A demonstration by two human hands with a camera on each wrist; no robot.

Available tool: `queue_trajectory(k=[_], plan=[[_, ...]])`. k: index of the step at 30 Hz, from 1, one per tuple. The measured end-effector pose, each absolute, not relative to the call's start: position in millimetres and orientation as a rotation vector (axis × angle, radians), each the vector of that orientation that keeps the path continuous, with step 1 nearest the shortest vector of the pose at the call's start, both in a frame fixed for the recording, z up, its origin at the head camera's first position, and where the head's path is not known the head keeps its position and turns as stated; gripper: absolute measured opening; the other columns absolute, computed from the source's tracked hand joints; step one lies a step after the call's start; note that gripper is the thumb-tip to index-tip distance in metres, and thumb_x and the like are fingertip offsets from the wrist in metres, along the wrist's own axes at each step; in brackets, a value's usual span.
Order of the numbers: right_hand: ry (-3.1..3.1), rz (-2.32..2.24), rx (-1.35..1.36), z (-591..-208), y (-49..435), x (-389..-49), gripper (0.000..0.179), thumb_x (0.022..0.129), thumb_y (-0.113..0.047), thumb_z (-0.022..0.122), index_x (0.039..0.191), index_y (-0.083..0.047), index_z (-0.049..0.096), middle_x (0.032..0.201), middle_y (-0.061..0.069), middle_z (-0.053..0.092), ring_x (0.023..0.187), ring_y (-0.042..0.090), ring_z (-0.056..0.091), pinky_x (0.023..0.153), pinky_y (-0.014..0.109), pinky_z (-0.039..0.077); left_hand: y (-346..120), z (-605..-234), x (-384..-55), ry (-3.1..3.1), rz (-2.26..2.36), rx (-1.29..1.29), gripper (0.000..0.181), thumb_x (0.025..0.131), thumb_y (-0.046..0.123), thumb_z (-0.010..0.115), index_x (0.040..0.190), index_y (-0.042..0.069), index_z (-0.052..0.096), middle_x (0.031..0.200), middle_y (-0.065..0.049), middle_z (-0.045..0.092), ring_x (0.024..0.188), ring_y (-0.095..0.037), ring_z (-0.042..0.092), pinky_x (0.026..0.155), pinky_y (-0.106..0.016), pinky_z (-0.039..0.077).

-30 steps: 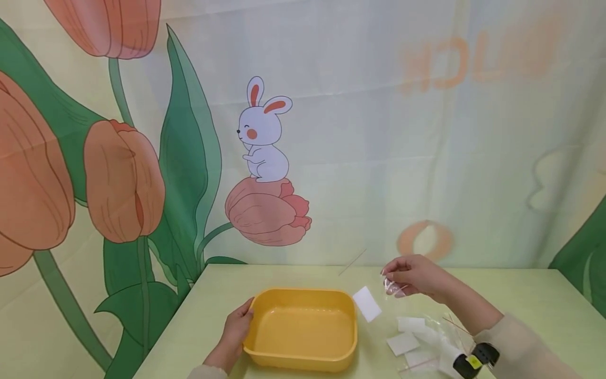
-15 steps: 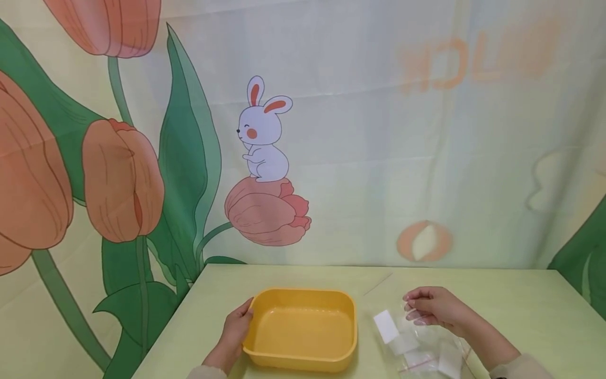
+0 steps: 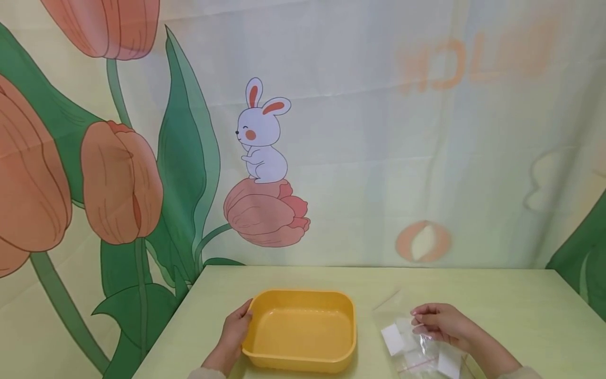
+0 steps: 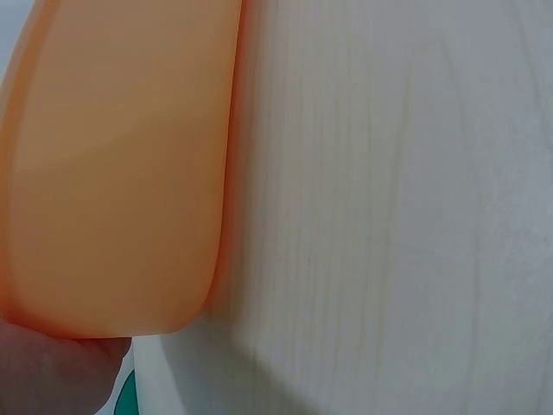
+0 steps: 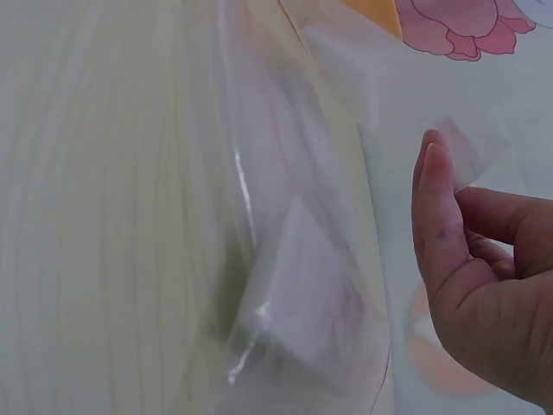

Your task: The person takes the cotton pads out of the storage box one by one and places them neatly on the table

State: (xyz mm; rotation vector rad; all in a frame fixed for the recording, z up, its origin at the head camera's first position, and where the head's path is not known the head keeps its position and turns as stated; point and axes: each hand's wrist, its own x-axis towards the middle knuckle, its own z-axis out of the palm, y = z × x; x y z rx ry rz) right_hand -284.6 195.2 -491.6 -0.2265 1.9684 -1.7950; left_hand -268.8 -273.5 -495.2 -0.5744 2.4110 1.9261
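The yellow plastic tub [image 3: 300,330] sat on the pale green worktop [image 3: 511,300], approx. centre-front, w/ nothing seen inside. Its left end was gripped by the left hand [image 3: 233,337], fingers curled round the rim; in the left wrist view only the tub's orange-yellow wall [image 4: 121,164] and a bit of thumb were seen. To the tub's right, a clear zip bag [image 3: 416,342] w/ red seal line lay on the worktop, white rectangular pads [image 3: 392,338] seen through it. The bag's top edge was pinched by the right hand [image 3: 440,323], fingers bent, thumb against fingertips; the right wrist view showed the film [image 5: 285,259] just beside the fingers [image 5: 436,207]. Behind, a tulip-and-rabbit backdrop [image 3: 262,138] was hung.
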Motion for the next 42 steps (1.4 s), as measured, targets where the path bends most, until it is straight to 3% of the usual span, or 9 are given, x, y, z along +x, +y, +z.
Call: queue_trajectory(k=[9,17,28,36,42], plan=[[2.096,-1.724,-0.183,-500.8,202.8,-286.7,0.028,0.102,-0.005,0.054,0.122,0.014,0.059,0.09,-0.004,0.072,0.076,0.004,0.069,0.065,0.016,0.06,-273.7,-495.5,-268.9,2.401,1.928,-0.572,0.047,0.111,0.01,0.035,0.156,-0.004,0.031,0.164,-0.026,0.028,0.153,-0.046,0.029,0.125,-0.058,0.03],[2.234,-1.619,-0.066,-500.4,206.7,-288.5,0.026,0.1,-0.002,0.054,0.119,0.015,0.061,0.083,-0.004,0.07,0.07,0.006,0.063,0.059,0.018,0.056,-273.5,-496.1,-271.4,2.395,1.922,-0.598,0.047,0.111,0.01,0.036,0.156,-0.003,0.032,0.165,-0.025,0.028,0.154,-0.045,0.029,0.126,-0.057,0.031],[2.312,-1.558,-0.103,-496.0,223.0,-283.4,0.032,0.101,0.0,0.051,0.123,0.023,0.055,0.085,0.0,0.071,0.069,0.006,0.068,0.064,0.023,0.063,-273.0,-495.3,-271.2,2.377,1.928,-0.59,0.048,0.111,0.011,0.036,0.157,-0.004,0.03,0.165,-0.026,0.026,0.154,-0.046,0.027,0.125,-0.058,0.03],[2.361,-1.519,-0.051,-482.8,239.5,-267.9,0.038,0.107,-0.013,0.047,0.126,0.018,0.056,0.092,0.001,0.072,0.077,0.009,0.07,0.067,0.026,0.063,-271.5,-493.0,-272.7,2.413,1.934,-0.556,0.047,0.111,0.01,0.037,0.155,-0.005,0.034,0.164,-0.027,0.029,0.152,-0.047,0.031,0.124,-0.058,0.033],[2.407,-1.473,0.075,-481.0,248.1,-253.6,0.03,0.108,-0.021,0.048,0.106,0.006,0.061,0.085,-0.001,0.065,0.075,0.012,0.065,0.064,0.026,0.059,-274.5,-493.4,-270.6,2.419,1.894,-0.586,0.049,0.108,0.01,0.038,0.155,-0.004,0.036,0.163,-0.029,0.032,0.149,-0.047,0.036,0.123,-0.058,0.036]])
